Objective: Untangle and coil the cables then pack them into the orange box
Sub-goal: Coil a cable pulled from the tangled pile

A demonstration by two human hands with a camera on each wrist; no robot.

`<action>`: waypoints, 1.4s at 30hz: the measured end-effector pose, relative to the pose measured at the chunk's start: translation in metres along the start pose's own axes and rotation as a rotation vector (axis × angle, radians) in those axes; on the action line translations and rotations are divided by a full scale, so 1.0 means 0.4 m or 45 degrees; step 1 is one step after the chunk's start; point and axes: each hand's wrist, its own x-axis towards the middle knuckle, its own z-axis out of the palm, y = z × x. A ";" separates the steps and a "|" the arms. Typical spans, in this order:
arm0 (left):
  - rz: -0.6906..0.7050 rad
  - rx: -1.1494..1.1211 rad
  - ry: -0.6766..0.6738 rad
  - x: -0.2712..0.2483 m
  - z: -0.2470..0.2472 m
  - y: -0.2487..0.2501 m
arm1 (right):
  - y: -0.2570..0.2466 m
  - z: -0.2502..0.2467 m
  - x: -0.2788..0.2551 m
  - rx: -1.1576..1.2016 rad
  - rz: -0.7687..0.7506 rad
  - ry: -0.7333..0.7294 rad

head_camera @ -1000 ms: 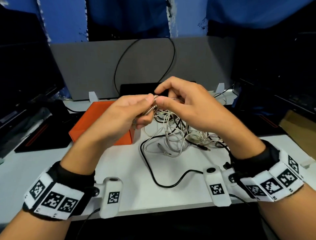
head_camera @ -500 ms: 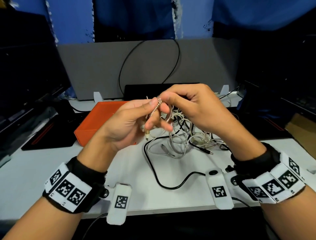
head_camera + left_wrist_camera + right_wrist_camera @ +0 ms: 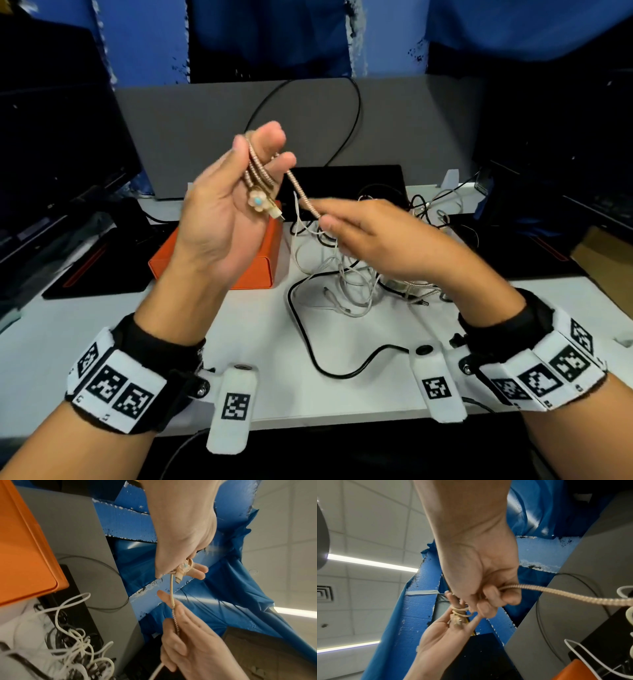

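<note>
Both hands work one braided cable (image 3: 301,193): the left hand (image 3: 226,209), palm up with fingers raised, has loops wound round its fingers and the plug hanging at the palm; the right hand (image 3: 373,236) pinches the free length, feeding it. Coiling seems under way. Next, more turns, drawing slack from the tangle (image 3: 349,274) on the table (image 3: 51,329) beside the orange box (image 3: 263,260).
</note>
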 end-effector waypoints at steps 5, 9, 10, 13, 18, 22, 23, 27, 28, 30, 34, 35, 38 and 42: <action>0.159 0.997 -0.195 -0.010 -0.002 -0.054 | -0.039 0.007 -0.014 -0.113 -0.114 -0.247; -0.017 1.212 -0.471 -0.017 -0.007 -0.059 | -0.027 -0.041 -0.023 0.070 -0.097 0.059; -0.072 1.157 -0.516 -0.020 -0.004 -0.053 | -0.022 -0.050 -0.024 0.189 -0.077 0.173; -0.139 0.957 -0.591 -0.023 0.000 -0.037 | -0.016 -0.047 -0.016 0.360 -0.053 0.407; -0.119 0.651 -0.588 -0.011 -0.002 -0.020 | -0.014 -0.010 0.002 0.278 -0.063 0.358; -0.193 0.332 -0.583 -0.015 0.007 -0.015 | 0.005 -0.010 0.011 0.289 -0.023 0.432; -0.217 0.325 -0.612 -0.018 0.009 -0.015 | 0.009 -0.008 0.012 0.295 -0.017 0.438; -0.301 0.310 -0.684 -0.024 0.012 -0.016 | 0.001 -0.002 0.013 0.306 -0.022 0.382; -0.301 0.272 -0.675 -0.023 0.010 -0.013 | -0.005 -0.004 0.011 0.292 -0.037 0.365; -0.291 0.135 -0.625 -0.018 0.009 -0.004 | -0.012 -0.007 0.008 0.260 -0.076 0.357; -0.216 -0.163 -0.325 -0.001 0.009 0.012 | -0.010 -0.014 0.002 0.179 -0.080 0.355; -0.181 -0.200 -0.235 0.003 0.002 0.016 | -0.008 -0.015 0.002 0.129 -0.069 0.316; -0.107 -0.109 -0.069 0.020 -0.017 0.011 | 0.000 -0.012 -0.003 -0.022 -0.051 0.059; 0.054 0.600 -0.040 0.023 -0.016 -0.026 | -0.014 0.015 -0.006 -0.136 -0.077 -0.228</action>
